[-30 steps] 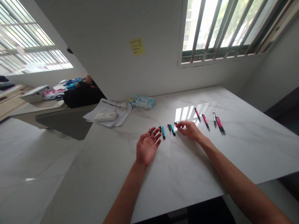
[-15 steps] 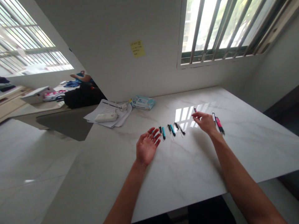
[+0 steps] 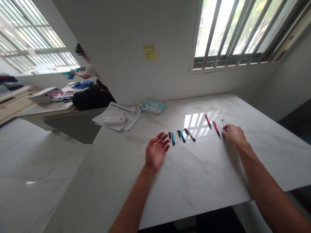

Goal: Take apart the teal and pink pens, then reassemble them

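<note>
My left hand (image 3: 156, 151) rests palm up on the table, fingers spread and curled slightly, holding nothing. Just beyond its fingertips lie a teal pen barrel (image 3: 173, 138) with a black part beside it, a second teal barrel (image 3: 182, 136), and a dark pen set (image 3: 191, 135) in pieces with thin refills. My right hand (image 3: 233, 134) is closed, thumb and finger pinched at the lower part of a silver pen (image 3: 224, 122). Left of it lie a pink-and-black pen (image 3: 216, 129) and another pink pen (image 3: 208, 121), apart from each other. Whatever lies under the right hand is hidden.
A white device (image 3: 114, 120) lies on papers (image 3: 100, 117) at the table's back left, beside a blue wipes pack (image 3: 153, 106). A yellow note (image 3: 150, 52) is on the wall. In the left background a person (image 3: 90, 70) holds blue cloth near another table.
My right hand has let go of a pink pen, which now lies on the table, and moved right to the silver pen. The left hand keeps its pose. The view has shifted slightly.
</note>
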Motion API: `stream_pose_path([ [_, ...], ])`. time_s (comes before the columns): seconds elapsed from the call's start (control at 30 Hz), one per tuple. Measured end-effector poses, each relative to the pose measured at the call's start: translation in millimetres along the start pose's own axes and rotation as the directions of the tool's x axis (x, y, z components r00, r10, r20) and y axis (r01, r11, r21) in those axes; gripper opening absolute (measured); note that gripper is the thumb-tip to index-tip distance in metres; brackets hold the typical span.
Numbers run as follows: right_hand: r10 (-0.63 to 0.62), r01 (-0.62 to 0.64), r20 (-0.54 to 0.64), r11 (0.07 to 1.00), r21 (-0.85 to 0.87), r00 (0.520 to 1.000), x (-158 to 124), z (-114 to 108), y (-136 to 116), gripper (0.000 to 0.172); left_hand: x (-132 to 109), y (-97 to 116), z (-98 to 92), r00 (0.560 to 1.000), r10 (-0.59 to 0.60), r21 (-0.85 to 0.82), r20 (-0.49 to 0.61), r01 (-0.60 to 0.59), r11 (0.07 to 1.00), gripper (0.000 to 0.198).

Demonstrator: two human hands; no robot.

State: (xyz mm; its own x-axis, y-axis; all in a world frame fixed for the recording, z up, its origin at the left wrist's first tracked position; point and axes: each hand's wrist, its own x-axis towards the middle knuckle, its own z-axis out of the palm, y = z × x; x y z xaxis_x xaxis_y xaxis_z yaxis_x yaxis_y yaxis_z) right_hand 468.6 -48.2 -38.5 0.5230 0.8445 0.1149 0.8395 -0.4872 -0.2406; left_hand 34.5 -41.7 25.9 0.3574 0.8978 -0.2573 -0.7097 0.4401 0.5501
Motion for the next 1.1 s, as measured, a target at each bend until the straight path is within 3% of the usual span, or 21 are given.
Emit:
stream_pose_path([
  [0.13,0.021,-0.018,0.044,0.997,-0.07,0.999,-0.4,-1.8,1.8,0.031,0.9,2.5,-2.2,1.0,0.028,0.005,-0.006,-0.028,1.0,0.032],
  [0.47,0.15,-0.149,0.034,0.989,-0.012,0.988,-7.9,-16.5,-3.8,0.034,1.4,0.8,-2.4,0.999,0.028,0.017,-0.015,-0.028,0.999,0.031],
  [0.57,0.142,-0.13,-0.082,0.982,0.136,0.986,-15.1,-31.6,-15.1,0.032,1.3,0.6,-2.2,0.999,0.035,0.025,-0.025,-0.035,0.999,0.031],
  [0.67,0.051,0.056,-0.329,0.95,0.306,0.943,-26.3,-53.9,-33.7,0.028,1.0,0.3,-2.2,0.998,0.056,0.049,-0.027,-0.055,0.997,0.032],
  [0.77,-0.027,0.299,-0.483,0.815,0.496,0.875,-35.8,-73.8,-61.7,0.031,2.3,-1.1,-3.4,0.997,0.067,0.085,-0.032,-0.064,0.994,0.035],
  [0.87,-0.079,0.393,-0.421,0.542,0.743,0.904,-44.6,-77.1,-99.5,0.034,5.0,-4.3,-5.4,0.99,0.138,0.227,-0.032,-0.128,0.966,0.036],
  [0.93,-0.229,0.337,-0.272,0.328,0.882,0.935,-55.9,-66.6,-128.8,0.035,6.1,-7.4,-5.9,0.965,0.262,0.447,-0.001,-0.234,0.864,0.034],
  [0.97,-0.312,0.273,-0.191,0.244,0.931,0.931,-64.3,-58.2,-143.6,0.035,6.1,-9.1,-5.7,0.944,0.329,0.571,0.04,-0.292,0.767,0.033],
  [1.03,-0.45,0.127,-0.047,0.15,0.98,0.892,-86.0,-38.4,-170.8,0.035,4.7,-13.1,-4.4,0.895,0.409,0.762,0.177,-0.388,0.519,0.032],
  [1.1,-0.514,0.001,0.045,0.088,0.996,0.857,-109.4,-20.1,-190.8,0.035,2.3,-17.8,-2.5,0.857,0.403,0.836,0.322,-0.457,0.304,0.032],
])
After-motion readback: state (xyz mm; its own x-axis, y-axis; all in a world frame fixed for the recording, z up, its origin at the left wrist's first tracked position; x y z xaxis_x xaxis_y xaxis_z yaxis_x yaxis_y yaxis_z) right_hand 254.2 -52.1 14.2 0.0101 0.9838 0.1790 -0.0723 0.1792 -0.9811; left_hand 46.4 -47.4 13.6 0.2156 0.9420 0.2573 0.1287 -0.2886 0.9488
